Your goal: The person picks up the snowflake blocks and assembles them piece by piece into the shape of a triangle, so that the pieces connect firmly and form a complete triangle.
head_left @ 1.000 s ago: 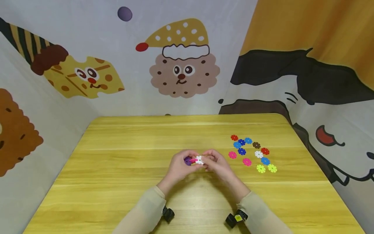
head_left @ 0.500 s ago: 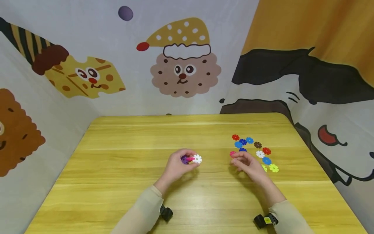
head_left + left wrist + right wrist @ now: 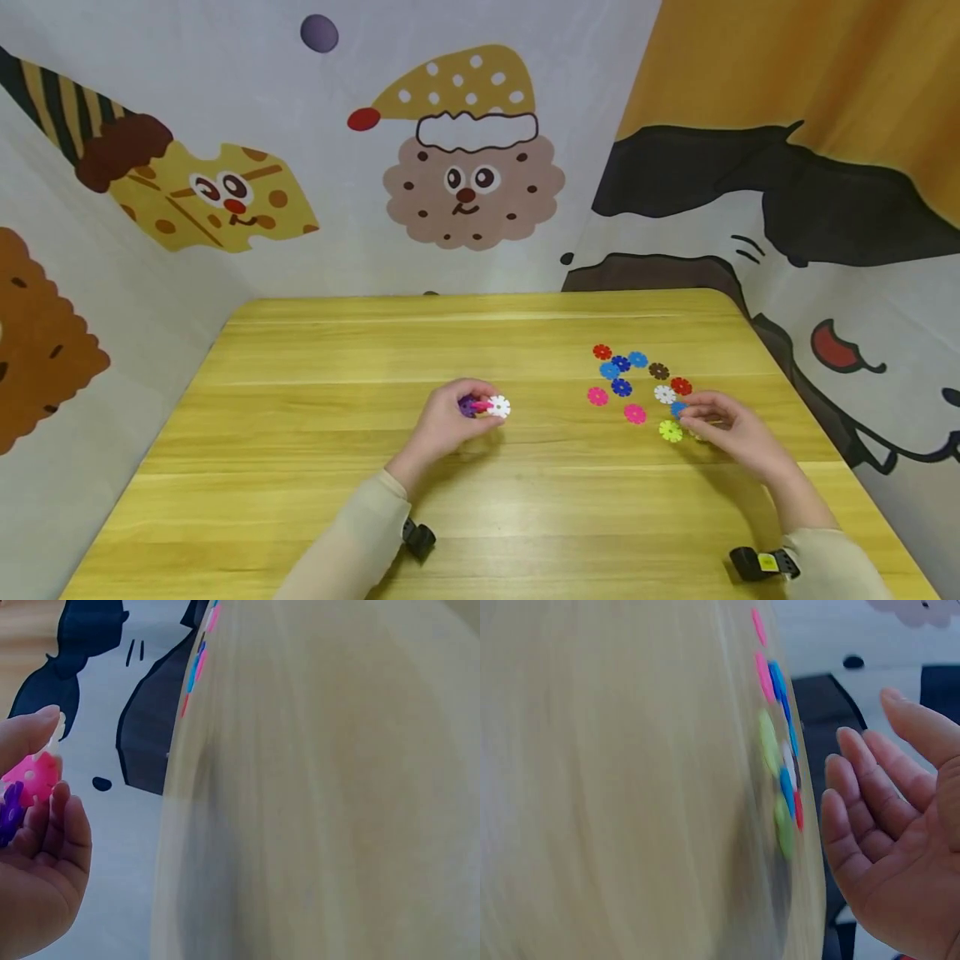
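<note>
My left hand [image 3: 442, 421] holds a small chain of notched plastic snowflake discs: a purple disc [image 3: 467, 406], a pink disc [image 3: 34, 778] and a white disc [image 3: 499, 407] at the thumb side. Part of the purple one is hidden in the fingers. Over the right end of the loose discs hovers my right hand [image 3: 738, 429], fingers relaxed and holding nothing in the right wrist view. It partly covers a light blue disc [image 3: 677, 409] and mostly hides a yellow disc [image 3: 783, 829]. Another yellow disc [image 3: 671, 431] lies just left of its fingertips.
On the wooden table [image 3: 300, 467] lie more flat discs: a pink disc [image 3: 635, 414], a white disc [image 3: 664, 395], a brown disc [image 3: 658, 372], a red disc [image 3: 681, 386] and several blue ones. A cartoon-printed cloth [image 3: 337, 267] hangs behind the table.
My right hand has left the joined discs and moved right, over the loose discs. My left hand keeps its hold on the chain and has shifted slightly left.
</note>
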The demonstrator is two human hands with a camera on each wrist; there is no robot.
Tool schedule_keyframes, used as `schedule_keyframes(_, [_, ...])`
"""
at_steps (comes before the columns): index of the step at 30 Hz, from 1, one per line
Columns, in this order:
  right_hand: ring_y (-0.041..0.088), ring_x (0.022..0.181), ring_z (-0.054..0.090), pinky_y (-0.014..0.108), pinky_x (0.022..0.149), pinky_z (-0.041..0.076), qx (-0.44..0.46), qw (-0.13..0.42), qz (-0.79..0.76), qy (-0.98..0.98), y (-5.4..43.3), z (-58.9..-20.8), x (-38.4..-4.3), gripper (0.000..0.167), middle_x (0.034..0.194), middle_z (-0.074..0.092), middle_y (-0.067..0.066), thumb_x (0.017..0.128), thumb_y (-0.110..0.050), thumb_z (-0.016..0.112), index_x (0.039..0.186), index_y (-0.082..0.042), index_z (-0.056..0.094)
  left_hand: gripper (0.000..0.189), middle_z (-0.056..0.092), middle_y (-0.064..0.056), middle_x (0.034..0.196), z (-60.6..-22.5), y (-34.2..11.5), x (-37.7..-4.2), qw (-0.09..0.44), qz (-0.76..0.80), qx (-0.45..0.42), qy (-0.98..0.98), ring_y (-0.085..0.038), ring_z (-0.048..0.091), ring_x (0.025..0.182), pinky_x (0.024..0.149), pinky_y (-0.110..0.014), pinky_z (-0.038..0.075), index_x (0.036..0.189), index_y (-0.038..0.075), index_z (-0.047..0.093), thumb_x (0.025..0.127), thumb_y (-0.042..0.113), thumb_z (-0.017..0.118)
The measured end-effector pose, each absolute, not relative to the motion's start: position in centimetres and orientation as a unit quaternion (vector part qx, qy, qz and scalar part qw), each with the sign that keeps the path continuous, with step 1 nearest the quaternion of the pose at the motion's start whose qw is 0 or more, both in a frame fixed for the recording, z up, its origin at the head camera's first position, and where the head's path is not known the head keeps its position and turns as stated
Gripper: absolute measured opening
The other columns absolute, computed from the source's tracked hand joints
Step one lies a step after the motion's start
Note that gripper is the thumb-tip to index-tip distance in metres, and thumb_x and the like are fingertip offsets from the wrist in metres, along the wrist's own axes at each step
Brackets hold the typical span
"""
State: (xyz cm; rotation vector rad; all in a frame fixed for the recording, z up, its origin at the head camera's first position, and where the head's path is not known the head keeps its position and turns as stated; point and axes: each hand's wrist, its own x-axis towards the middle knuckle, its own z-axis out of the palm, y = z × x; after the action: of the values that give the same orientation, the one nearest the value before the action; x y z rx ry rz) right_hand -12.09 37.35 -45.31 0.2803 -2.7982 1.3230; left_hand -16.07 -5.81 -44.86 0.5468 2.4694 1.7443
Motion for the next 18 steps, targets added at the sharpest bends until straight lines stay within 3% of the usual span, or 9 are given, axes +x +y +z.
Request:
schedule_keyframes(8, [-0.005,0.088,0.055,0.018,0.072,0.049,0.04,0.005,0.356,-0.933,39.5,-45.0,-11.6,0.04,0.107,0.067,0.013,0.095,-0.021,0.069,0.126,0.003,0.06,0.032,0.068,-0.003,0.102,-44.2,-6.7,-16.6,0.039,0.543,0.219,0.81,-0.015,0.065,0.091,0.081,-0.026,0.056,0.104,0.006,0.072,0.076,0.009,0.086])
schedule_keyframes(13, [-0.001,0.088,0.056,0.022,0.068,0.052,0.014,-0.029,0.354,-0.935,40.1,-45.2,-11.5,0.046,0.113,0.065,0.019,0.095,-0.026,0.07,0.128,0.004,0.058,0.032,0.068,-0.002,0.102,-43.7,-7.7,-16.8,0.044,0.54,0.231,0.808,-0.016,0.064,0.091,0.08,-0.027,0.057,0.105,0.008,0.072,0.077,0.009,0.086])
schedule_keyframes(18, [0.001,0.086,0.056,0.022,0.067,0.051,0.025,-0.029,0.348,-0.937,40.8,-45.9,-11.6,0.045,0.111,0.065,0.017,0.093,-0.022,0.072,0.127,0.004,0.06,0.033,0.068,-0.001,0.103,-43.4,-8.5,-17.1,0.053,0.542,0.221,0.809,-0.016,0.064,0.092,0.081,-0.028,0.056,0.106,0.01,0.072,0.076,0.009,0.086])
